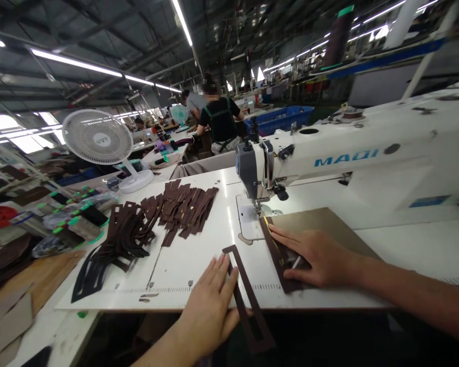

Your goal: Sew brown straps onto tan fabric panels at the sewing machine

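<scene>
My left hand (213,300) pinches a dark brown leather frame (248,293), a long strip with a slot through it. The frame's lower end hangs past the table's front edge. My right hand (321,257) is pressed over a brown strip with a gold zipper (274,244), beside the needle of the sewing machine (258,206). Beneath that hand and reaching behind it lies an olive-grey panel (321,221). A small pale sliver shows between the right thumb and fingers; I cannot tell what it is.
A pile of brown strips with gold zipper bits (187,206) and a stack of dark slotted strips (128,232) lie left on the white table (168,272). Behind them stands a white fan (99,137). Thread spools (84,228) fill the far left. A person (220,117) sits farther back.
</scene>
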A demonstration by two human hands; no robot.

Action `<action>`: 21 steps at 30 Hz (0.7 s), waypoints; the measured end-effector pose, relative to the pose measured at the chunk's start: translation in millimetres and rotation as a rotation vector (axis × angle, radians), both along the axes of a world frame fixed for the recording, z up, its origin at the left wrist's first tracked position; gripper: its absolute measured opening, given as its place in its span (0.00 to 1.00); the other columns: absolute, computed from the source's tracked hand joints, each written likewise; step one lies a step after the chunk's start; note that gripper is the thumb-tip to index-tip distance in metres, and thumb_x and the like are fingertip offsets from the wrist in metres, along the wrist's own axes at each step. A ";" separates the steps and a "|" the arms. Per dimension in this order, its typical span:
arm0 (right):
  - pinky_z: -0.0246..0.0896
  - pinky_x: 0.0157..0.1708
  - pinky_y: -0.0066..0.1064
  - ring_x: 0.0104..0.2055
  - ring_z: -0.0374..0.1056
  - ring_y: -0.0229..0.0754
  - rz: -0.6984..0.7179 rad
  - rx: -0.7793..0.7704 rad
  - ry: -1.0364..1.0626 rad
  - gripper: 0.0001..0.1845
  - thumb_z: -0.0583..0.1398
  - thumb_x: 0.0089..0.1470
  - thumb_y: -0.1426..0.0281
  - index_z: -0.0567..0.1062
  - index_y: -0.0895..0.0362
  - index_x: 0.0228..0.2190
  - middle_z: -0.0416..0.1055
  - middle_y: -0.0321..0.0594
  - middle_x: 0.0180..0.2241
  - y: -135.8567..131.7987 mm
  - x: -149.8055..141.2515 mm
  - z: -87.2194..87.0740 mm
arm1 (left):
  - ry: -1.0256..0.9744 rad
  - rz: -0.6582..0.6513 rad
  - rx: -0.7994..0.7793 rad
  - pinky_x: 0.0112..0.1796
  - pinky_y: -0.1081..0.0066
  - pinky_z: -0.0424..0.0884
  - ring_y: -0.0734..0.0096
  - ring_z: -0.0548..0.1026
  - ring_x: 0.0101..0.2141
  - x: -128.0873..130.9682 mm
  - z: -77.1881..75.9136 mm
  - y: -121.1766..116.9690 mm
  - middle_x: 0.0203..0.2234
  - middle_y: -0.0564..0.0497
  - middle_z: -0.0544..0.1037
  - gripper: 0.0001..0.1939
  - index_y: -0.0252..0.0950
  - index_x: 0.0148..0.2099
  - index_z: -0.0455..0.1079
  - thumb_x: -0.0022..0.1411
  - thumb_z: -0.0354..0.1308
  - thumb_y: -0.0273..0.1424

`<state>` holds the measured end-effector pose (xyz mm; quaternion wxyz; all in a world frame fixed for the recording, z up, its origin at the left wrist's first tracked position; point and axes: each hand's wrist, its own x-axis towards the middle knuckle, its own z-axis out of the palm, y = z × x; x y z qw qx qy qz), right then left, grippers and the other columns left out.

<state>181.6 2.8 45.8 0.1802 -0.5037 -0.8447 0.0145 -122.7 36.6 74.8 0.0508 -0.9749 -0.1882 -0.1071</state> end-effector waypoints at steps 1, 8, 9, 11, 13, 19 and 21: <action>0.64 0.48 0.51 0.54 0.61 0.59 0.003 -0.010 -0.013 0.40 0.55 0.55 0.54 0.57 0.67 0.60 0.49 0.54 0.61 -0.2 -0.2 1.4 | -0.023 -0.017 0.011 0.54 0.46 0.65 0.47 0.60 0.59 1.0 0.8 3.0 0.56 0.30 0.64 0.26 0.25 0.60 0.57 0.62 0.51 0.30; 0.67 0.42 0.51 0.47 0.68 0.58 0.002 0.015 -0.009 0.40 0.56 0.54 0.55 0.55 0.64 0.61 0.50 0.54 0.61 -1.5 -0.4 -1.8 | -0.139 -0.021 0.012 0.46 0.62 0.75 0.62 0.74 0.46 18.4 10.6 23.5 0.46 0.41 0.75 0.17 0.31 0.52 0.66 0.64 0.45 0.21; 0.68 0.41 0.50 0.45 0.69 0.58 0.008 0.028 -0.004 0.40 0.56 0.54 0.56 0.54 0.64 0.61 0.50 0.55 0.61 -1.5 -0.2 -3.5 | -0.196 -0.045 0.011 0.44 0.64 0.76 0.64 0.75 0.44 26.2 11.2 29.0 0.44 0.42 0.76 0.15 0.32 0.51 0.67 0.64 0.45 0.22; 0.68 0.39 0.49 0.43 0.70 0.56 0.016 0.060 0.017 0.40 0.56 0.54 0.57 0.52 0.63 0.62 0.50 0.55 0.61 -1.3 -0.1 -5.5 | -0.332 -0.086 0.050 0.42 0.66 0.77 0.66 0.76 0.40 47.8 10.3 41.8 0.41 0.43 0.77 0.13 0.31 0.49 0.68 0.65 0.46 0.24; 0.68 0.40 0.48 0.45 0.69 0.56 0.033 0.085 0.060 0.41 0.57 0.53 0.59 0.51 0.62 0.62 0.52 0.56 0.60 -0.6 -0.8 -4.5 | -0.415 -0.106 0.113 0.42 0.66 0.76 0.66 0.76 0.41 73.9 6.8 54.0 0.41 0.43 0.77 0.12 0.31 0.48 0.68 0.66 0.47 0.25; 0.68 0.40 0.39 0.43 0.70 0.52 0.100 -0.025 0.237 0.36 0.59 0.52 0.61 0.58 0.60 0.59 0.66 0.56 0.52 1.7 -9.1 13.4 | -0.290 -0.093 0.121 0.46 0.64 0.75 0.66 0.76 0.41 122.2 -11.1 67.2 0.41 0.43 0.77 0.11 0.29 0.44 0.69 0.66 0.47 0.25; 0.68 0.41 0.38 0.43 0.70 0.51 0.097 -0.003 0.290 0.34 0.59 0.51 0.64 0.60 0.59 0.58 0.67 0.54 0.50 1.7 -11.4 18.0 | -0.309 -0.091 0.132 0.48 0.62 0.74 0.65 0.76 0.41 122.8 -13.9 67.0 0.41 0.43 0.77 0.12 0.29 0.45 0.69 0.66 0.46 0.26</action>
